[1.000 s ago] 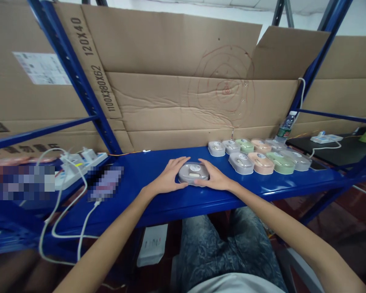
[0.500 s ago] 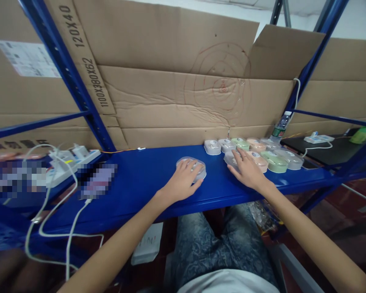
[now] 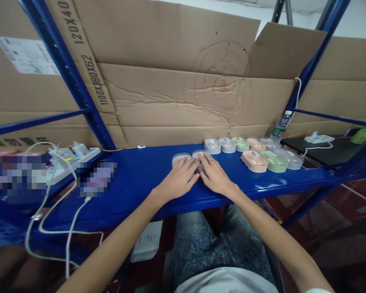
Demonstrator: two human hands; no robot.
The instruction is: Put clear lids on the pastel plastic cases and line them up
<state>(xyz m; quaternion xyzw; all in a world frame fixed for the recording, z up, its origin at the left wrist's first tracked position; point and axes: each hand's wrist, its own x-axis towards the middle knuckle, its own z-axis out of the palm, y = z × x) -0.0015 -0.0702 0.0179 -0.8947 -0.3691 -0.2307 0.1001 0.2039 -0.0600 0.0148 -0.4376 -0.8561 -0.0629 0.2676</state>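
Two small rounded plastic cases stand side by side near the middle of the blue shelf (image 3: 134,175). My left hand (image 3: 178,179) lies over the left clear case (image 3: 180,156), fingers spread on its top and thumb out to the right. Over the right clear case (image 3: 200,153) curve the fingers of my right hand (image 3: 215,175), its thumb close to the left hand. The hands nearly touch, and they hide the near parts of both cases. To the right sit more cases in two rows, including a peach case (image 3: 254,162) and a green case (image 3: 273,162).
A water bottle (image 3: 282,125) stands behind the rows. At left are a power strip (image 3: 59,173) with white cables and a phone (image 3: 99,179) on a charging cord. Cardboard (image 3: 158,97) closes off the back; blue posts frame both sides.
My right hand has brought a clear case leftward out of the front row, beside the other one. My left hand and its case have shifted slightly left.
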